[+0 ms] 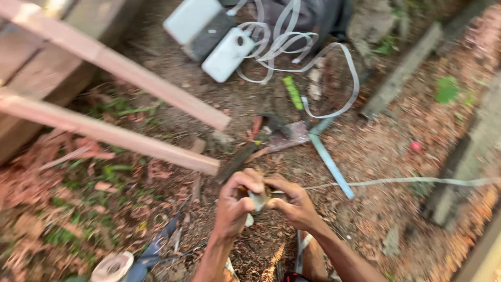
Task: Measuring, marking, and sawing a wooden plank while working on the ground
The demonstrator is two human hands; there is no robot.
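Both hands, left hand (236, 201) and right hand (293, 203), pinch one small pale object (257, 200) at lower centre, perhaps tied to the taut white strap (396, 181) running right. Two wooden battens (122, 137) cross the upper left; a slip could snap the strap loose.

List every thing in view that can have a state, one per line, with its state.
left hand: closed on a small pale object
right hand: pinching the same object
small pale object: held between both hands, blurred
white strap: loose, looped on the ground
two wooden planks: jutting out, ends unsupported
white box: lying flat on the dirt
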